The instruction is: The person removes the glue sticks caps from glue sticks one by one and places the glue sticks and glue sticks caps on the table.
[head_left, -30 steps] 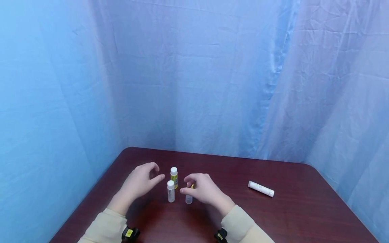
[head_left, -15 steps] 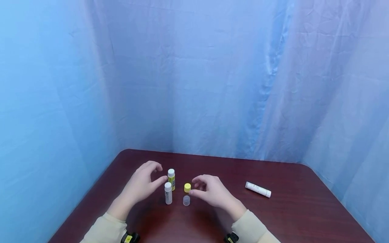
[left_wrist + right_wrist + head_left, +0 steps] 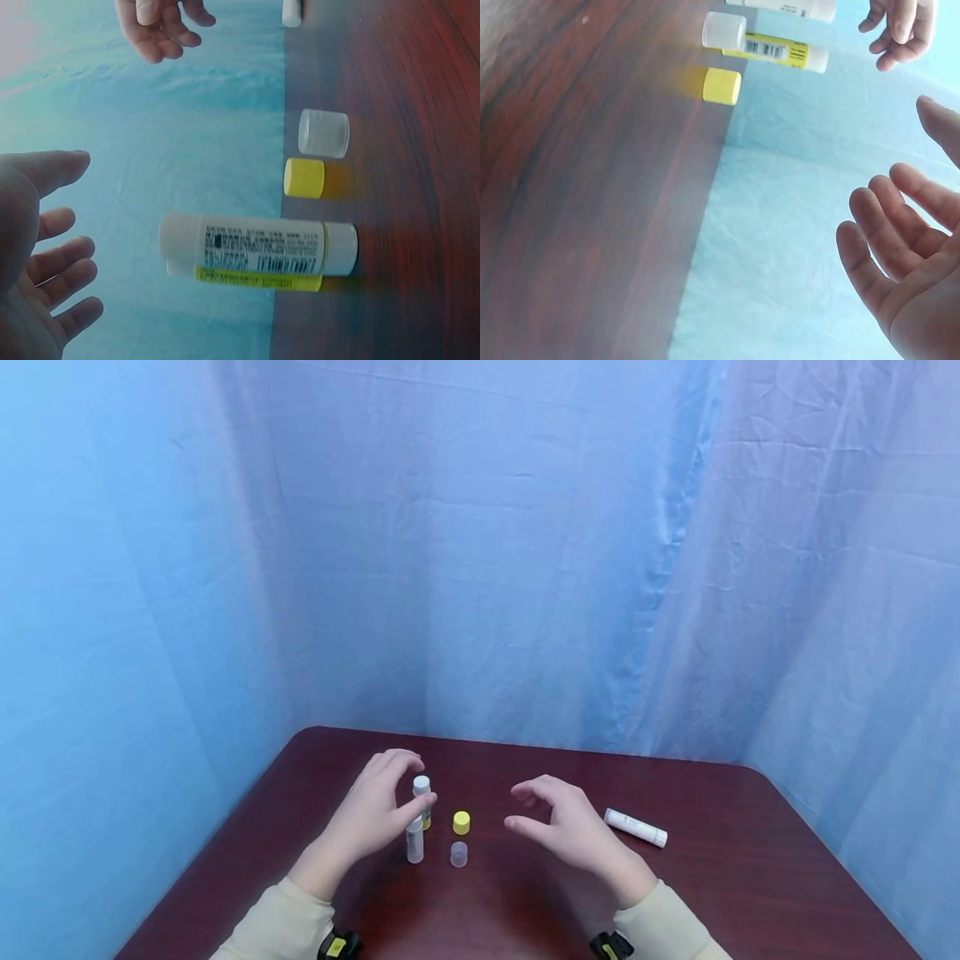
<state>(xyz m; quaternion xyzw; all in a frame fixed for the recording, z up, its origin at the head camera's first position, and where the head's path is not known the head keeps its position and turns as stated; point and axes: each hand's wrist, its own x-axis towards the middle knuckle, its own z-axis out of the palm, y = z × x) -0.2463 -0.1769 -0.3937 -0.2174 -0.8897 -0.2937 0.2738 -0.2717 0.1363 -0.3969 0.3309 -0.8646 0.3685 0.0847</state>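
Two glue sticks stand upright on the table, a white-labelled one (image 3: 262, 244) in front of a yellow-labelled one (image 3: 769, 49). My left hand (image 3: 370, 806) is above and beside them, fingers loosely bent and thumb apart; in the left wrist view a gap separates it from both. To their right stand a yellow cap (image 3: 461, 823) and, nearer me, a clear cap (image 3: 459, 854). My right hand (image 3: 577, 827) hovers right of the caps with nothing in it, its fingers relaxed in the right wrist view.
Another white glue stick (image 3: 636, 827) lies on its side at the right of the dark red table (image 3: 712, 893). Blue cloth (image 3: 480, 568) hangs behind the table and along both sides.
My right hand has moved away from the two caps toward the right, uncovering them. My left hand has shifted slightly right, so its thumb now overlaps the glue sticks in the head view.
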